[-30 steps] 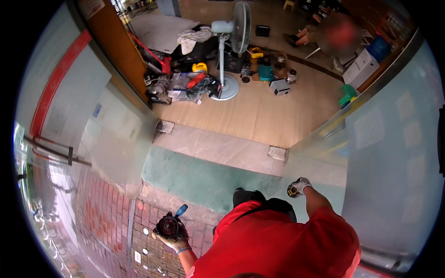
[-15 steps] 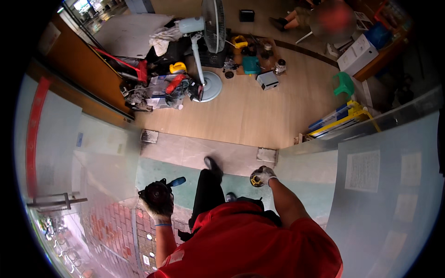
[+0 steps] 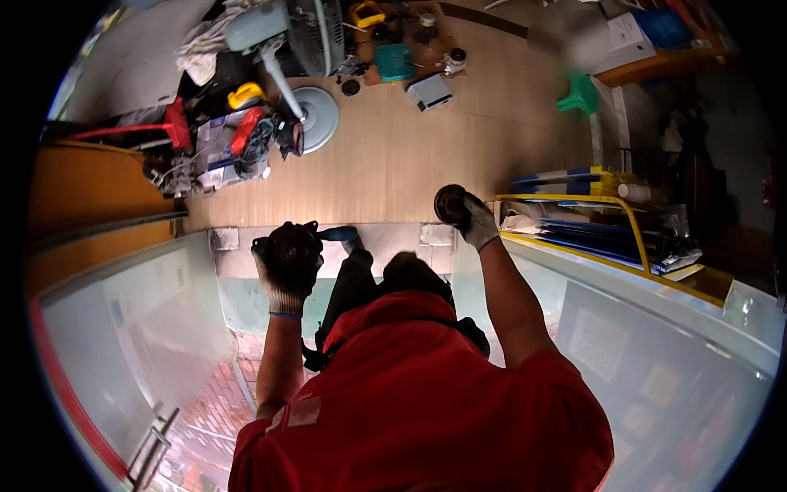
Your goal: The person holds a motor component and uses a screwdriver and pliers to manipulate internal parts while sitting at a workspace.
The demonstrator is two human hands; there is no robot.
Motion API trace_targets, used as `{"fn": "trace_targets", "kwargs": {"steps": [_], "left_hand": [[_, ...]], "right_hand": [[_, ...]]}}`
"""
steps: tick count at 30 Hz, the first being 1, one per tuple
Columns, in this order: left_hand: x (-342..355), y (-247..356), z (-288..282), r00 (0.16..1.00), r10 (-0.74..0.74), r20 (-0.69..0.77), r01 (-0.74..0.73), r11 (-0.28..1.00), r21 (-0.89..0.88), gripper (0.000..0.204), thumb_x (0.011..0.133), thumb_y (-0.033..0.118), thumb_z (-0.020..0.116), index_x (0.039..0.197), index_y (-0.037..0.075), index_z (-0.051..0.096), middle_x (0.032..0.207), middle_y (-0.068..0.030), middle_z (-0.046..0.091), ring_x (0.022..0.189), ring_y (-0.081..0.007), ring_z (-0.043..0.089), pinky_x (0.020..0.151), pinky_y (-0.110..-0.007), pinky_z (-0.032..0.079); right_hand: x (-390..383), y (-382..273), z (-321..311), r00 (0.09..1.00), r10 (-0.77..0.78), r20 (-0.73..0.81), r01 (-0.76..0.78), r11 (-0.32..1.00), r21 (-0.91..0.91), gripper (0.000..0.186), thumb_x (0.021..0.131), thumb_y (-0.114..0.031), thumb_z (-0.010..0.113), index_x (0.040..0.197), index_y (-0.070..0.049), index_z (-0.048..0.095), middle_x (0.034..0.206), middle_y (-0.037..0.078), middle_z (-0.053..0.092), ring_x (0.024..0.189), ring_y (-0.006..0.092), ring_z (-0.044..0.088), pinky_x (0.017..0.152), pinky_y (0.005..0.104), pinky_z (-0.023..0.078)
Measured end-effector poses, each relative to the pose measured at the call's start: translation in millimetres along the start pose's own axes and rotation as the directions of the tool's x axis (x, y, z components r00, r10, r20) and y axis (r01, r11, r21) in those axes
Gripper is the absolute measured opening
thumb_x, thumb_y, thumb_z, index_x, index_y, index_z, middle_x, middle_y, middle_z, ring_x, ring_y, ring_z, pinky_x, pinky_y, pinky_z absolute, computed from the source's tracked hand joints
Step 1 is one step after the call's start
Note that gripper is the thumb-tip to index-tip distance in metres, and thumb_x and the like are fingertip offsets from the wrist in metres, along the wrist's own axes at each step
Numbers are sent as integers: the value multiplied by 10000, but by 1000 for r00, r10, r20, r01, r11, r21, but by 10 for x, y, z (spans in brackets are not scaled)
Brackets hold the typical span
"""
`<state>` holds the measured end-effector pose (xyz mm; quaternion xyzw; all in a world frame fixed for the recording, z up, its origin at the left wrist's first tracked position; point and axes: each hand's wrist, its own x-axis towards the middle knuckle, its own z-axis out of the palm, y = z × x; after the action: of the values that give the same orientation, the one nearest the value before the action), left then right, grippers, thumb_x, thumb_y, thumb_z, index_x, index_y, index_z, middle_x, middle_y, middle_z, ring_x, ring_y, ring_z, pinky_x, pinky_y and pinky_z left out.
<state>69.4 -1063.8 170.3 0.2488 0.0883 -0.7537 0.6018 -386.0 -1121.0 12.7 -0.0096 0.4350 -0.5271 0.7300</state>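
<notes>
Left hand (image 3: pixel 284 284): grip clamped on dark flanged part (image 3: pixel 293 246), over stone threshold (image 3: pixel 393 236); blue-handled tool (image 3: pixel 334 234) alongside. Right hand (image 3: pixel 479 224): grip clamped on dark round part (image 3: pixel 449 205), over wooden floor (image 3: pixel 385 176). Step, I judge: carrying both at the doorway; next move calls for steady hands.

Looks knitted on the gloved left hand (image 3: pixel 276 277), mostly matt on the round part (image 3: pixel 293 248) there, smooth and wooden on the floor (image 3: pixel 393 164) beyond, metallic on the yellow frame (image 3: pixel 566 198) beside the right hand (image 3: pixel 479 227).
</notes>
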Motion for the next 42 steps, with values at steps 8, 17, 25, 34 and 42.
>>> {"fn": "trace_targets", "kwargs": {"steps": [8, 17, 25, 34, 42], "left_hand": [[1344, -228, 1015, 990, -141, 22, 135, 976, 168, 711, 852, 613, 666, 1297, 71, 551, 1284, -178, 571, 1052, -306, 610, 749, -389, 573], [2878, -1031, 2030, 996, -93, 6, 91, 986, 142, 815, 884, 702, 569, 1362, 45, 506, 1343, -228, 552, 1138, -355, 590, 918, -456, 535], [4126, -1641, 2364, 986, -153, -63, 147, 984, -101, 728, 974, 672, 380, 1310, 54, 569, 1238, -155, 626, 1158, -326, 592, 1023, -483, 489], [5252, -1808, 1568, 949, -267, -168, 196, 917, -348, 734, 1014, 602, 410, 1420, -3, 494, 1345, -186, 599, 1218, -339, 588, 1041, -500, 494], [5758, -1414, 1441, 963, -214, -161, 103, 850, -516, 838, 948, 705, 430, 1468, 49, 469, 1438, -191, 536, 1295, -386, 531, 1098, -552, 448]], "right_hand": [[898, -943, 696, 998, -12, 69, -8, 959, 283, 342, 1021, -183, 546, 1338, -68, 607, 1306, 141, 650, 1196, 291, 636, 1054, 466, 530], [2410, -2455, 758, 786, 46, 617, -390, 811, 436, 432, 1045, -265, 446, 1430, -96, 544, 1484, 68, 542, 1359, 218, 520, 1071, 355, 466], [3876, -3205, 763, 969, 241, -44, -245, 945, -216, 313, 1027, -178, 553, 1302, -39, 603, 1247, 155, 670, 1085, 280, 692, 907, 451, 607], [5676, -2711, 446, 911, -194, -365, -302, 292, -908, 357, 936, -191, 694, 1208, 37, 656, 1123, 154, 716, 943, 228, 714, 836, 363, 580], [7637, -1573, 904, 973, -2, -230, -230, -23, -973, 376, 912, -324, 720, 1143, -31, 673, 1096, 96, 711, 958, 193, 662, 830, 334, 545]]}}
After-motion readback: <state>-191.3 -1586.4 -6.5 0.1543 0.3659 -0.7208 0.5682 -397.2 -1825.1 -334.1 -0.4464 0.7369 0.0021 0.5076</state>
